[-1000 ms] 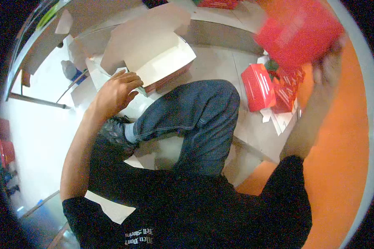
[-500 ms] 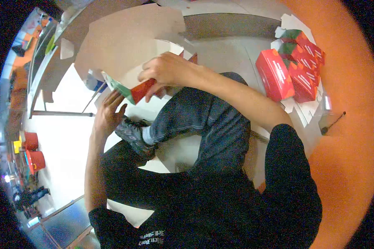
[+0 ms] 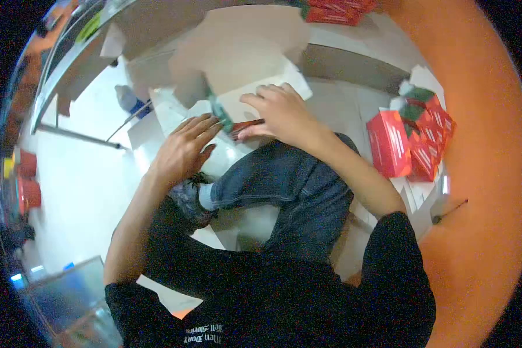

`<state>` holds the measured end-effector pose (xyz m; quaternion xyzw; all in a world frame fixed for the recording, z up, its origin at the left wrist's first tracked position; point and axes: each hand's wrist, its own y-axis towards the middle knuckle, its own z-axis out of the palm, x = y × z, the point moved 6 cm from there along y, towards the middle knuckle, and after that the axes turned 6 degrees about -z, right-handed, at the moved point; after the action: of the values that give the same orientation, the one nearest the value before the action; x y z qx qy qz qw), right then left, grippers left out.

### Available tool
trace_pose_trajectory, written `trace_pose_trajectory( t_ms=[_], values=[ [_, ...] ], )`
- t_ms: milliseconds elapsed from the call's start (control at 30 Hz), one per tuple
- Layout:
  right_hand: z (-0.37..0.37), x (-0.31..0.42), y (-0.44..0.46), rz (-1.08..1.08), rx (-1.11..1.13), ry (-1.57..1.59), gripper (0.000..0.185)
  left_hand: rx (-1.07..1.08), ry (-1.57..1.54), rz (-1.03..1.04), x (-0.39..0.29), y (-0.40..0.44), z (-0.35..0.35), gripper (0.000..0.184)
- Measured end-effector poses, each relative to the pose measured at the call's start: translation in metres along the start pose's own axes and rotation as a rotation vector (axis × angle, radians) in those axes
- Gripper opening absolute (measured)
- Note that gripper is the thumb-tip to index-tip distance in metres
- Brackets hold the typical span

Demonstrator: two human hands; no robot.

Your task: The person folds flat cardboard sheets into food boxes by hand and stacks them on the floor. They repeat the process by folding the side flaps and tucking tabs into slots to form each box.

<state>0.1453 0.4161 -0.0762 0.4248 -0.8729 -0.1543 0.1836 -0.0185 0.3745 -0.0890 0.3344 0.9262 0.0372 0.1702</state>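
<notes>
A small red-and-green cardboard carton (image 3: 246, 124), blurred by motion, is between my two hands above my bent leg. My right hand (image 3: 283, 115) grips its red side, thumb below and fingers above. On the other side, my left hand (image 3: 185, 145) lies with fingers stretched out against the green end flap (image 3: 219, 111), its thumb apart. My fingers hide part of the carton, so I cannot tell whether it is fully folded.
Several red printed cartons (image 3: 390, 144) stand clustered at the right, with more red cartons (image 3: 337, 10) at the top. A large open cardboard box (image 3: 243, 46) lies beyond my hands. A metal rack (image 3: 78, 136) stands at the left, and an orange surface (image 3: 481, 191) runs along the right.
My view has shifted, and both hands with the carton appear farther right. My right hand's fingers are more stretched out. More red cartons show at the top.
</notes>
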Motion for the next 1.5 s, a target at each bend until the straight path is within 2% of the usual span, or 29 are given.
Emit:
trace_pose_trajectory(
  t_ms=[33, 67, 100, 167, 200, 233, 267, 300, 333, 367, 433, 567, 633, 667, 767, 867, 1067, 1267, 1367, 1467, 1500],
  values=[
    [-0.008, 0.008, 0.004, 0.019, -0.060, 0.083, 0.052, 0.015, -0.025, 0.004, 0.001, 0.004, 0.004, 0.047],
    [-0.007, 0.014, 0.009, 0.107, 0.069, 0.199, 0.052, 0.029, -0.052, 0.011, 0.000, 0.011, 0.008, 0.045],
    [0.006, 0.025, 0.015, 0.142, 0.188, 0.140, 0.043, 0.030, -0.069, -0.014, 0.003, 0.008, 0.009, 0.043],
    [0.015, 0.026, 0.008, 0.154, 0.026, 0.091, 0.031, 0.013, -0.005, 0.003, 0.007, 0.007, 0.032, 0.036],
    [0.015, 0.025, 0.005, 0.227, 0.038, 0.149, 0.027, 0.006, -0.047, -0.071, 0.007, 0.011, 0.037, 0.031],
    [0.009, 0.027, 0.005, 0.291, 0.027, 0.206, 0.025, -0.011, -0.115, -0.047, 0.007, 0.011, 0.051, 0.025],
    [0.005, 0.029, 0.004, 0.339, 0.035, 0.175, 0.021, -0.027, 0.111, 0.111, -0.003, 0.016, 0.055, 0.021],
    [0.000, 0.032, 0.005, 0.349, -0.014, 0.205, 0.021, -0.172, 0.021, 0.139, -0.004, 0.020, 0.061, 0.019],
    [0.000, 0.028, 0.000, 0.379, -0.036, 0.166, 0.021, -0.200, 0.026, 0.099, -0.013, 0.020, 0.045, 0.020],
    [0.002, 0.019, -0.008, 0.424, -0.019, 0.101, 0.025, -0.327, 0.030, 0.131, -0.007, 0.024, 0.068, 0.024],
    [0.015, 0.003, -0.012, 0.428, -0.015, 0.076, 0.036, -0.483, 0.113, 0.128, -0.006, 0.019, 0.062, 0.031],
    [0.015, -0.001, -0.014, 0.476, 0.130, -0.093, 0.042, -0.228, 0.023, 0.142, -0.008, 0.031, 0.088, 0.040],
    [0.017, 0.004, -0.016, 0.368, 0.063, -0.119, 0.039, -0.128, 0.049, 0.135, -0.011, 0.035, 0.092, 0.042],
    [0.017, 0.008, -0.016, 0.314, 0.034, -0.134, 0.038, -0.173, 0.062, 0.143, -0.012, 0.035, 0.092, 0.037],
    [0.024, 0.006, -0.012, 0.302, 0.045, -0.126, 0.037, -0.078, -0.008, 0.096, -0.011, 0.038, 0.076, 0.029],
    [0.029, 0.005, -0.007, 0.316, 0.069, -0.152, 0.033, -0.141, 0.036, 0.075, -0.012, 0.040, 0.058, 0.023],
    [0.040, 0.009, -0.008, 0.258, 0.082, -0.204, 0.030, -0.358, -0.037, 0.230, 0.000, 0.045, 0.067, 0.020],
    [0.041, 0.010, -0.012, 0.227, 0.032, -0.237, 0.030, -0.403, -0.080, 0.246, 0.006, 0.050, 0.068, 0.018],
    [0.041, 0.018, -0.017, 0.452, 0.118, -0.249, 0.030, -0.346, -0.046, 0.273, 0.001, 0.046, 0.055, 0.016],
    [0.043, 0.012, -0.028, 0.425, 0.065, -0.222, 0.031, -0.347, -0.037, 0.307, -0.003, 0.045, 0.051, 0.016],
    [0.033, 0.018, -0.021, 0.459, 0.097, -0.103, 0.029, -0.339, -0.019, 0.321, -0.005, 0.044, 0.051, 0.017]
  ],
)
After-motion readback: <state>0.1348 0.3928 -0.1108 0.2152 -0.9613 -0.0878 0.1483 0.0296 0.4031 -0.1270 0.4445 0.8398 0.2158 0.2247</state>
